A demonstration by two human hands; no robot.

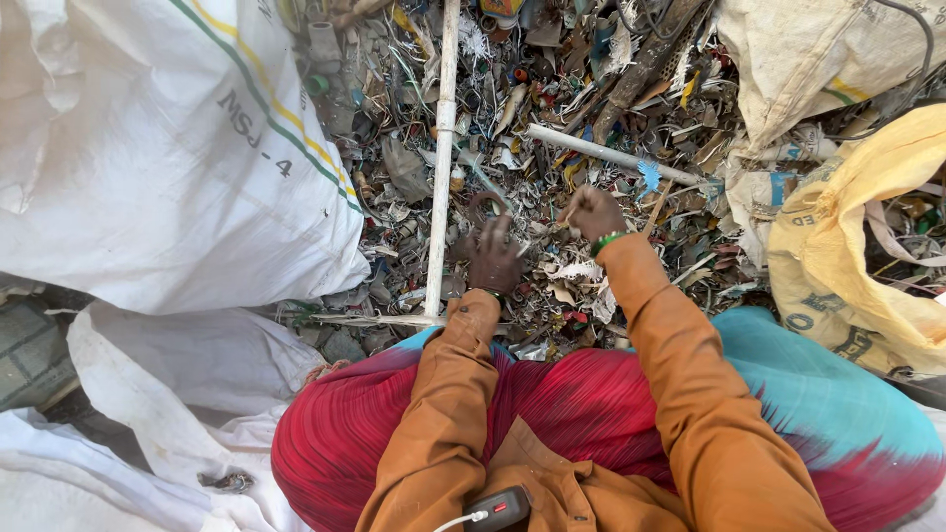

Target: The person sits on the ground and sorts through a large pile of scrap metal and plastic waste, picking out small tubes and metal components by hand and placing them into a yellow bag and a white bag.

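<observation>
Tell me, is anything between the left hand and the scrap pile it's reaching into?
Nothing visible: the left hand lies spread directly on the scrap pile, beside the long white pipe. The right hand is fisted in the scraps too.

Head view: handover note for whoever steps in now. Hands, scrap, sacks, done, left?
Left hand: flat on the scrap pile, fingers spread, beside the long white pipe.
Right hand: closed in a fist on the pile; contents hidden.
White sack to the left, yellow sack to the right, both beside the pile.
Done: cannot tell how much is sorted.
Left: pile is large and mixed.
</observation>
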